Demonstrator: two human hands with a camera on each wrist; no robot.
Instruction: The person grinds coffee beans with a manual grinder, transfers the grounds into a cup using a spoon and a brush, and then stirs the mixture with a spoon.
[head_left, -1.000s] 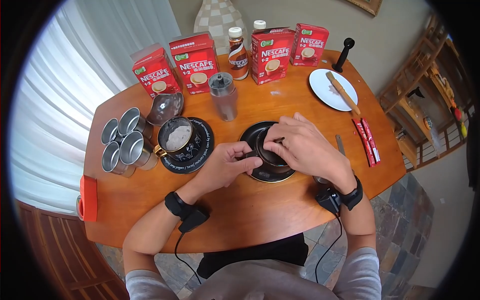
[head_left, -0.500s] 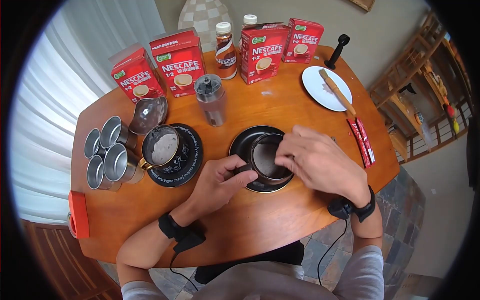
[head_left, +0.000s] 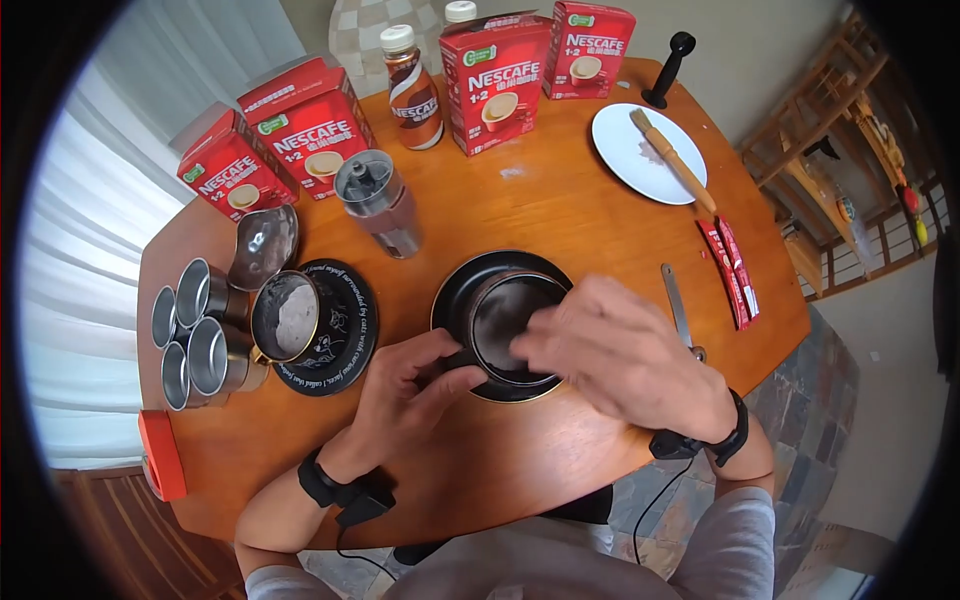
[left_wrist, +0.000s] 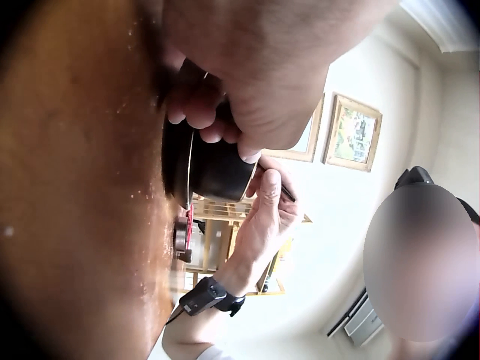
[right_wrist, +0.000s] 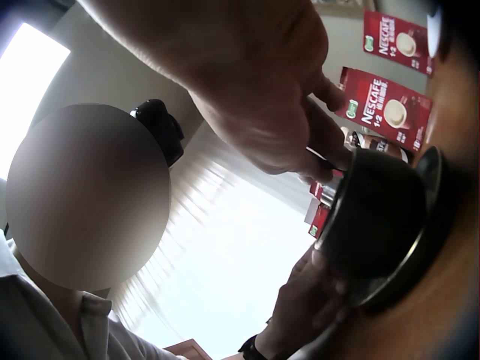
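Observation:
A black cup [head_left: 515, 310] stands on a black saucer [head_left: 452, 290] with a thin light rim, dark liquid inside. My left hand [head_left: 410, 390] grips the cup's handle at its left side, thumb and fingers round it. Over the right side of the cup's mouth, my right hand [head_left: 625, 350] pinches a thin dark utensil handle [left_wrist: 287, 193], which shows between its fingers in the left wrist view. The utensil's lower end is hidden in the cup. From the right wrist view the cup [right_wrist: 379, 217] appears upright on its saucer, with the left hand [right_wrist: 300, 307] against its near side.
To the left are a gold-rimmed cup [head_left: 268, 315] of pale powder on a black coaster [head_left: 350, 330], several metal cups [head_left: 215, 355] and a grinder [head_left: 385, 205]. Red Nescafe boxes [head_left: 497, 85] line the back. A plate [head_left: 620, 150] with a brush [head_left: 680, 165] stands right, near red sachets [head_left: 730, 270].
The right hand has shifted about over the cup's mouth, uncovering more of the dark liquid. The left hand keeps its grip on the handle. The head view has swung, shifting the scene leftward.

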